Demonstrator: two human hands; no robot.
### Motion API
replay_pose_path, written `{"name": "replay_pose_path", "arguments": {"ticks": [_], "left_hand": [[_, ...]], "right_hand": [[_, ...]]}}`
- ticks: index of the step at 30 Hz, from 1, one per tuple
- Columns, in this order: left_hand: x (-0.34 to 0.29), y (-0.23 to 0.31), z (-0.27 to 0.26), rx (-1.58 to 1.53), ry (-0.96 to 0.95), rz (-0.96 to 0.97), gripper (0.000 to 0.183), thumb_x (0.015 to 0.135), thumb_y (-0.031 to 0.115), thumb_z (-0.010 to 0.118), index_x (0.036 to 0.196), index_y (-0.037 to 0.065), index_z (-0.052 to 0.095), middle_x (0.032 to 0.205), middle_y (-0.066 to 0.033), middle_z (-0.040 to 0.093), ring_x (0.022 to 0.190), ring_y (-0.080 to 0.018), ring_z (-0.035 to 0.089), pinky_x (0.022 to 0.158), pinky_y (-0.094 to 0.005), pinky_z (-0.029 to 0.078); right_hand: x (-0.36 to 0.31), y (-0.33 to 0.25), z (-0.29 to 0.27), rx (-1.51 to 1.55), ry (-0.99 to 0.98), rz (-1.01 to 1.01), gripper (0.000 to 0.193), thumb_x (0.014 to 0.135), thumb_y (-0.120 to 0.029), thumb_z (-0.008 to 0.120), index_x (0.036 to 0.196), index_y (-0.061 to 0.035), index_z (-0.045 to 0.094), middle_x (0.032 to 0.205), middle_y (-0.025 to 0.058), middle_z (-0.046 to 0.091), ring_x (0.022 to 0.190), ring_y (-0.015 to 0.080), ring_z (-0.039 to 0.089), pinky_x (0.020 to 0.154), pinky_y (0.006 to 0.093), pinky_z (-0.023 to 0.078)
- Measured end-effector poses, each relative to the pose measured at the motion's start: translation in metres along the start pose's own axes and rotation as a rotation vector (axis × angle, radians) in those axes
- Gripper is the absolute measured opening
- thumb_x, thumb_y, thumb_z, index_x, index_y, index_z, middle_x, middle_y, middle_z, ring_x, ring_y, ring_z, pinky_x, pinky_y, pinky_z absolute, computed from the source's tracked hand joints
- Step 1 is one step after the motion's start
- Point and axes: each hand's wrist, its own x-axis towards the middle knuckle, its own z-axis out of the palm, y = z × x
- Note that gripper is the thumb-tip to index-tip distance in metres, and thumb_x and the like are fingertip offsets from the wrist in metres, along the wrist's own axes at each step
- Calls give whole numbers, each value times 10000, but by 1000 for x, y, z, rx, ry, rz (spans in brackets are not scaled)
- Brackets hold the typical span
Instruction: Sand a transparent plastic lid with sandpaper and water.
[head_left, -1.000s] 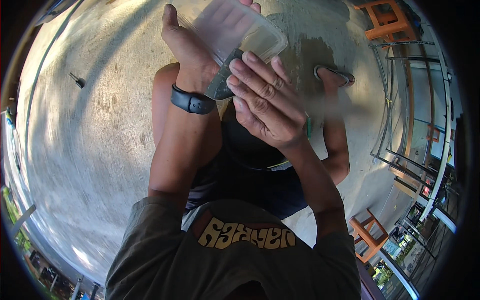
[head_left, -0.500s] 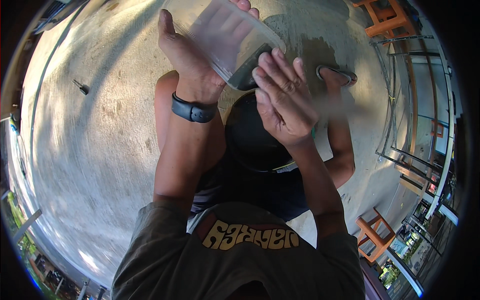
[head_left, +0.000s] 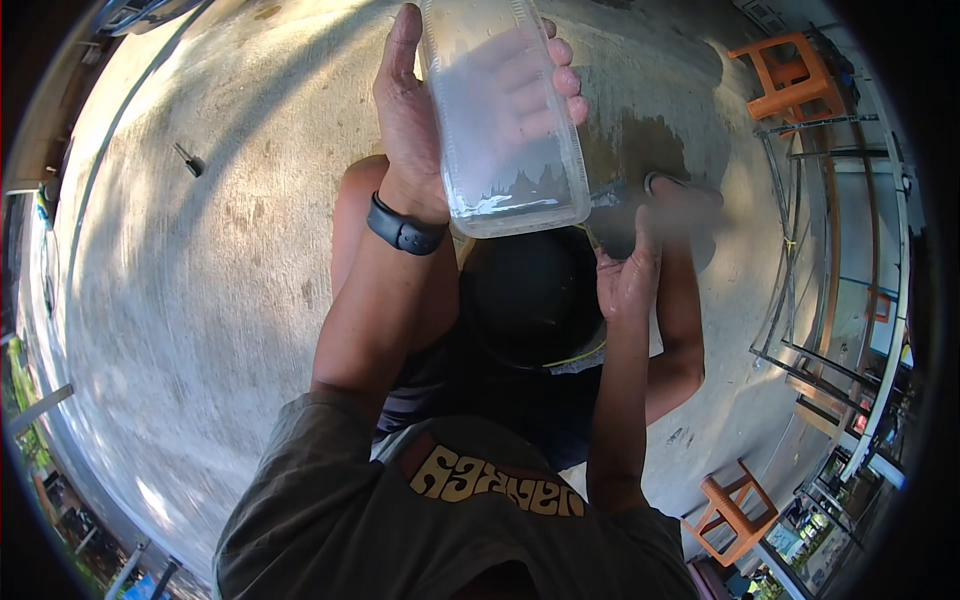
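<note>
My left hand (head_left: 415, 140), with a dark band on its wrist, supports a clear plastic rectangular container (head_left: 505, 185) from beneath. Its fingers curl round the container's right side, and the palm shows through the plastic. Shiny reflections like water lie at the container's near end. Below it, between my legs, stands a round black bucket (head_left: 530, 300) with a thin yellow line at its rim. By the bucket's right rim is my right hand (head_left: 628, 280), fingers apart and holding nothing I can see. Some of its fingers are hard to make out.
Wet patches darken the concrete floor (head_left: 240, 260) beyond the bucket. A small dark metal piece (head_left: 188, 160) lies at the left. Orange plastic stools stand at the far right (head_left: 790, 80) and near right (head_left: 735, 515), with a metal frame (head_left: 785, 230) between them.
The container has turned more upright and come nearer, in my left hand. My right hand has left the container's side and dropped to the bucket's right rim.
</note>
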Motion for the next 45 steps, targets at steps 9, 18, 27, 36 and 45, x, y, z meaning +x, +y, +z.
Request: {"name": "replay_pose_path", "arguments": {"ticks": [9,18,27,36,45], "left_hand": [[2,-5,-5,-234,-18,38,805,978,645,429,1361,-60,488,1228,-282,603,1206,-420,587,1079,-575,454],[2,-8,-14,-121,100,67,814,986,660,373,1310,-73,509,1198,-267,603,1141,-395,609,1034,-544,490],[2,-14,-6,-10,413,164,871,960,711,369,1251,-94,535,1148,-261,617,1112,-382,616,1023,-496,502],[-2,-22,-15,-68,217,236,865,936,727,399,1210,-76,564,1110,-230,632,1074,-361,625,983,-479,518],[5,-26,-8,145,484,297,868,941,740,368,1214,-60,568,1123,-235,631,1093,-345,621,994,-475,515]], "right_hand": [[-4,15,-27,-148,17,-41,366,918,-95,745,1263,-87,625,1225,26,645,1111,166,615,918,364,505],[-50,-10,9,-754,-158,-851,328,1009,-77,621,1303,66,597,1251,146,667,1114,235,657,953,351,513],[-60,-12,77,-1288,-650,-1469,333,931,-175,727,1236,-42,715,1282,105,703,864,179,640,766,304,508],[-42,-3,87,-1070,-643,-1300,344,874,-97,765,1214,-58,730,1280,111,697,975,233,748,798,302,603],[-41,-6,87,-982,-581,-1216,290,898,-39,727,1188,-35,738,1224,140,718,1021,262,744,870,332,600]]}}
